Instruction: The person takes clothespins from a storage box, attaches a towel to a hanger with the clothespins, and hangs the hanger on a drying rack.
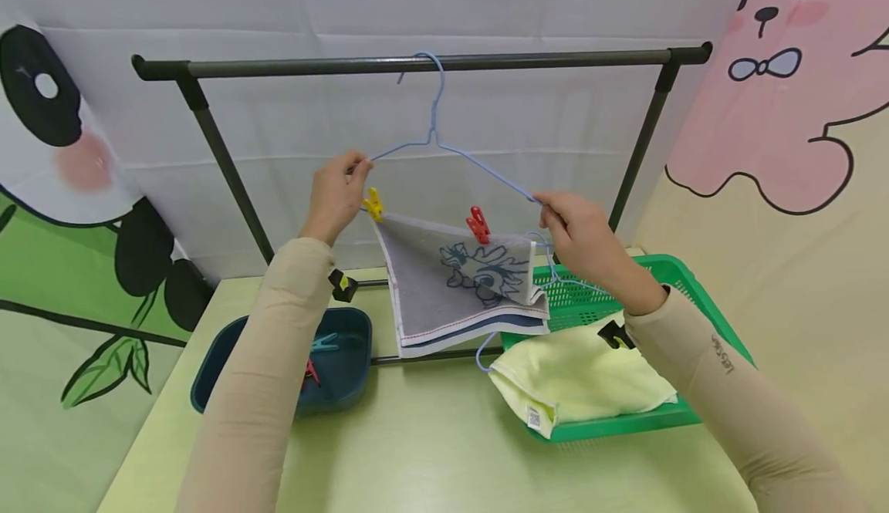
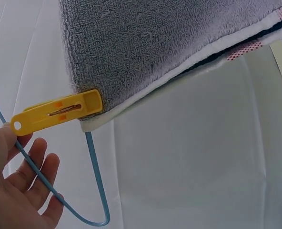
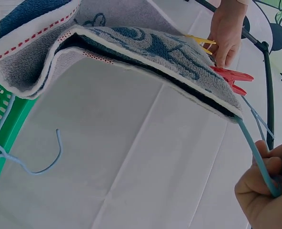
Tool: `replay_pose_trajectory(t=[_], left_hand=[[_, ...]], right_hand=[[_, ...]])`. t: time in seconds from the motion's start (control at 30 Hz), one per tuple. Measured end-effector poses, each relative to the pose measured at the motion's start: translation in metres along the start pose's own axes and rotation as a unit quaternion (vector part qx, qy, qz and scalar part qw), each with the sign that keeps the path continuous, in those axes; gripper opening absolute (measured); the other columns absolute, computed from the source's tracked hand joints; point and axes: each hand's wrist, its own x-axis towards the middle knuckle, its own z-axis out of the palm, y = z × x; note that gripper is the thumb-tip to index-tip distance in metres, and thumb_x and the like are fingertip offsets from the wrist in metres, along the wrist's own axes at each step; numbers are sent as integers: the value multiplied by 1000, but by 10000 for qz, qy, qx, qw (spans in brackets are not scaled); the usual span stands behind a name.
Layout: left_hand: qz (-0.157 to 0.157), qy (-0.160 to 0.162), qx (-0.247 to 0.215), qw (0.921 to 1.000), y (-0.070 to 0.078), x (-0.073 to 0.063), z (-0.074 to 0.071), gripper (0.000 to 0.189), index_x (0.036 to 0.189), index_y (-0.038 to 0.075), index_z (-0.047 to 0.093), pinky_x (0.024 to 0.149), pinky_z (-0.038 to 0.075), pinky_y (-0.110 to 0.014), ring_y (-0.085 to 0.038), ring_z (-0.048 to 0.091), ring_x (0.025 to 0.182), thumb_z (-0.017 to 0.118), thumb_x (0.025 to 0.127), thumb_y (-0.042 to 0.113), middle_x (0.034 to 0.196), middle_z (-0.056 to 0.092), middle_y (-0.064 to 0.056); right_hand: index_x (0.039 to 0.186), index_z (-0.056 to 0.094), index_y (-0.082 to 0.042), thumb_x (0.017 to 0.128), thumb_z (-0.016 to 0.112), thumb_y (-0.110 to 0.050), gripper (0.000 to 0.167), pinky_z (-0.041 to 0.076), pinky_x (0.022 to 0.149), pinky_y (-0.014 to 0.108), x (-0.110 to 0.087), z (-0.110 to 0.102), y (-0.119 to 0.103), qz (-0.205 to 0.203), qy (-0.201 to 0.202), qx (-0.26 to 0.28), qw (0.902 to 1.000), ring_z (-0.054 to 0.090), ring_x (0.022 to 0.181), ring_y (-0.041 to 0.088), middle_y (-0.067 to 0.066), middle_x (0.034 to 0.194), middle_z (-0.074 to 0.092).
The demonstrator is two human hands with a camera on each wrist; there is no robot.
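A blue wire hanger point(image 1: 434, 116) hooks over the dark rack's top bar point(image 1: 556, 60). From its lower bar hangs a folded grey towel point(image 1: 427, 281) with a blue drawing and white edges. A yellow clothespin point(image 1: 373, 204) clamps the towel's left top corner; a red clothespin point(image 1: 478, 224) sits farther right on the top edge. My left hand point(image 1: 335, 197) pinches the hanger's left shoulder between thumb and forefinger, right beside the yellow clothespin in the left wrist view. With curled fingers, my right hand point(image 1: 583, 235) grips the hanger's right end.
A green basket point(image 1: 715, 328) at the right holds a pale yellow towel point(image 1: 590, 374) and more blue hangers point(image 1: 553, 270). To the left, a dark blue bin point(image 1: 354, 378) contains a light blue clothespin point(image 1: 324, 342) and a red one point(image 1: 312, 372). The rack's lower bar point(image 1: 430, 356) runs between them.
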Motion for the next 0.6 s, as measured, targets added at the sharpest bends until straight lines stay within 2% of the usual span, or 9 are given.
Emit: replay_pose_trajectory(t=[0.33,0.6], left_hand=[[95,70,111,9999,-8,-4,-11,37,113,4,62,78,40,-42,-29,52,95,43,101,34,112,61,-14],[43,66,214,9997,-12,-5,-18,38,115,3,60,81,40,-43,-30,52,97,42,102,34,114,60,-15]], right_hand=[[123,57,7,100,41,-2,30,34,54,30,2,9,-8,57,-63,80,9999,40,59,16,10,83,59],[126,55,6,100,40,-2,31,36,56,32,4,16,-17,99,-156,220,9996,42,61,17,9,83,60]])
